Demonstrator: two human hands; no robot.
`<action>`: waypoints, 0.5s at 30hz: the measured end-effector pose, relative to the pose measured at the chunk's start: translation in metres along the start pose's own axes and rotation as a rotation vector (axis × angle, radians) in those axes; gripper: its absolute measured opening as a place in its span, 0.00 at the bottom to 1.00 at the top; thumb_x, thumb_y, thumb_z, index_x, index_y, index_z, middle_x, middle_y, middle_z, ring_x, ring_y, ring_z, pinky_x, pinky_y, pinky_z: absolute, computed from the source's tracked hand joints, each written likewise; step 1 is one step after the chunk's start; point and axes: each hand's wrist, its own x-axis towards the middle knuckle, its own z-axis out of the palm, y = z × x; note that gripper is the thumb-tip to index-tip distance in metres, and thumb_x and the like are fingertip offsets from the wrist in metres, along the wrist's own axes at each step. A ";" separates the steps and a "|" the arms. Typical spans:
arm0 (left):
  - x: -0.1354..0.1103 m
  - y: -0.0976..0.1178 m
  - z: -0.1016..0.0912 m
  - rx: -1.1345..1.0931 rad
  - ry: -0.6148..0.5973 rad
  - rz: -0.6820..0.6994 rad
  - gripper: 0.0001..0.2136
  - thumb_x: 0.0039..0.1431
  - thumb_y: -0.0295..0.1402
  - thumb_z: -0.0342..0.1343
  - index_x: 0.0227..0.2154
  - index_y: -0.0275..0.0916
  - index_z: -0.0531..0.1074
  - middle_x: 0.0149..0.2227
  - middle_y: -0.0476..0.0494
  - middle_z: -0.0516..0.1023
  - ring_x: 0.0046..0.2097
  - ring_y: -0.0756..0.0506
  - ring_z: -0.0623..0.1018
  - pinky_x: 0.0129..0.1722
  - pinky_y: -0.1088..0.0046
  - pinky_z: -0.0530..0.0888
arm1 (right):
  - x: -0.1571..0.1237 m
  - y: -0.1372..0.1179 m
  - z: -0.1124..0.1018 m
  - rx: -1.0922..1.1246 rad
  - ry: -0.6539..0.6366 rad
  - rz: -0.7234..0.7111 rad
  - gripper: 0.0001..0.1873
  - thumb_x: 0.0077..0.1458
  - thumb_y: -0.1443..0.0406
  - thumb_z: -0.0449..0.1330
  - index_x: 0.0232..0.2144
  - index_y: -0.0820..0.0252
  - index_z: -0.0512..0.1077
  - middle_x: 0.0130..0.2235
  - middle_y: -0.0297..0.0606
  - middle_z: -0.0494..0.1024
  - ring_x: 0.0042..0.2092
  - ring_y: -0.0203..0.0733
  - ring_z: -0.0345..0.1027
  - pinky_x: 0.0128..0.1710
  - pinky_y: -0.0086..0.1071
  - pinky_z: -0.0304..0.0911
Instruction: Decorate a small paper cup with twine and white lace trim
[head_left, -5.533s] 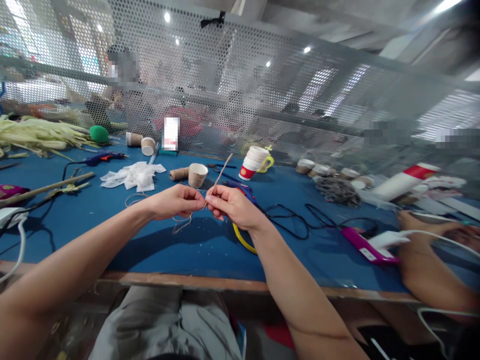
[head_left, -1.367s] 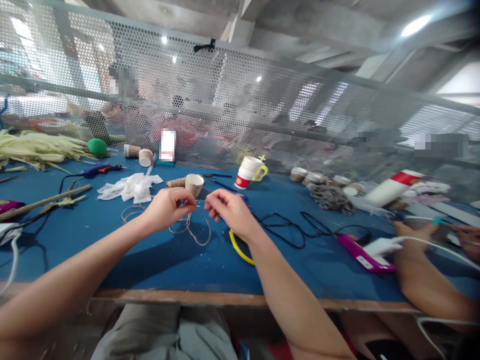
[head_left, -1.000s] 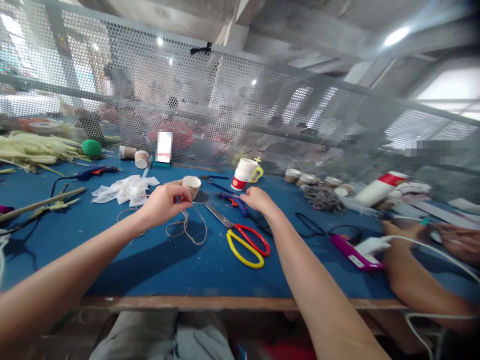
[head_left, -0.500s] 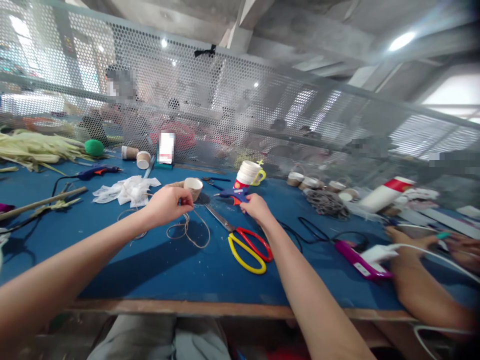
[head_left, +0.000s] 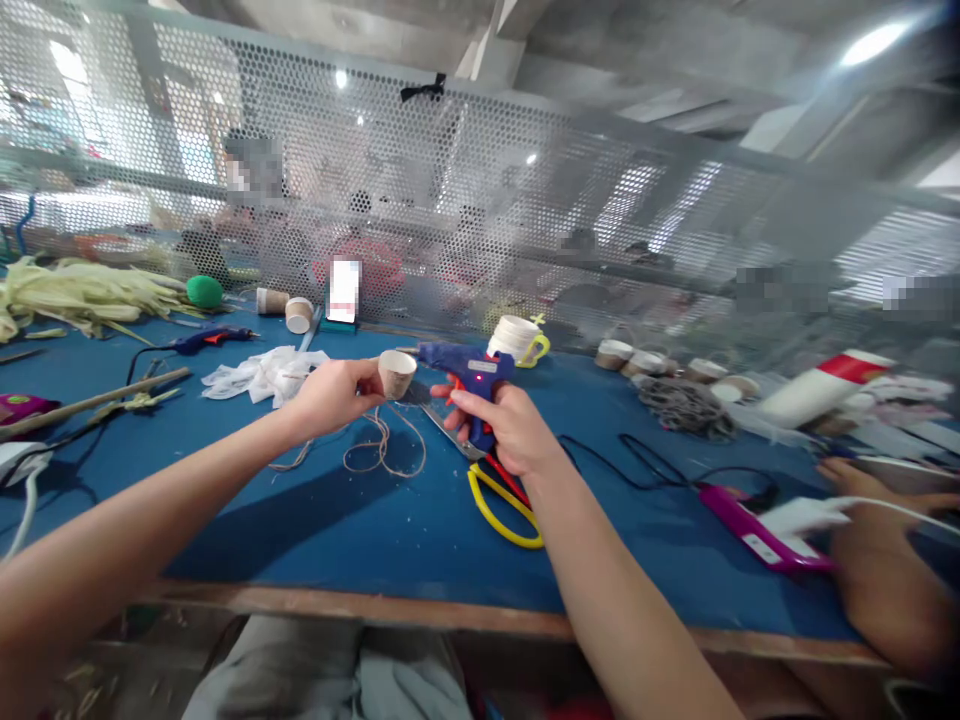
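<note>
My right hand [head_left: 504, 428] is closed around the grip of a blue glue gun [head_left: 466, 370], lifted above the blue table [head_left: 375, 520], nozzle pointing left. My left hand [head_left: 330, 396] pinches the end of a loose jute twine [head_left: 382, 452] that coils on the table below it. A small paper cup [head_left: 396, 373] stands just beyond my left fingertips, close to the gun's nozzle. Yellow-and-red scissors [head_left: 504, 500] lie under my right wrist.
A stack of paper cups [head_left: 517, 340], a second glue gun [head_left: 210, 338], white cloth [head_left: 259, 372], a stick [head_left: 90, 400], dried husks [head_left: 82, 290] and a green ball [head_left: 204, 291] lie about. Another person's hand [head_left: 885, 570] rests at right by a pink device [head_left: 757, 520]. A perforated metal screen [head_left: 480, 200] backs the table.
My right hand let go of the twine, reached forward past the scissors, took up the blue glue gun and brought it back toward the cup. My left hand stayed pinched on the twine.
</note>
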 end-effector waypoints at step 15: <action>-0.013 0.001 0.005 -0.241 0.135 -0.353 0.05 0.45 0.32 0.53 0.21 0.36 0.71 0.17 0.51 0.69 0.20 0.53 0.65 0.21 0.76 0.61 | -0.018 0.015 0.020 -0.477 0.085 -0.076 0.11 0.45 0.59 0.59 0.21 0.61 0.68 0.15 0.32 0.66 0.17 0.34 0.60 0.18 0.31 0.60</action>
